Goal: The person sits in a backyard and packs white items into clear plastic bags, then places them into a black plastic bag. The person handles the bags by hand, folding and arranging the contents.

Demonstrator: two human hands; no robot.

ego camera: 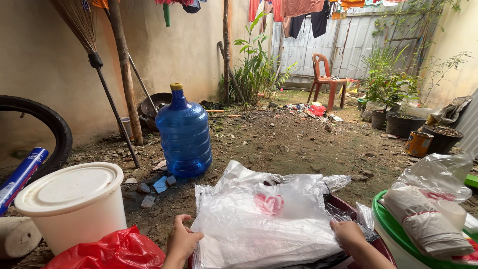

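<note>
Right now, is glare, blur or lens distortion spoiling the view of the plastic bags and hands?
Head view: soft daylight, no hard shadows; mild sheen on the plastic bags; left hand and right hand sharp; wide lens bends the edges, like the tyre.

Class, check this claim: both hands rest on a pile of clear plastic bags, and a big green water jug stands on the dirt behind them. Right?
Not quite: the water jug is blue, not green, as the head view shows. The left hand and right hand do rest on the clear plastic bags.
</note>
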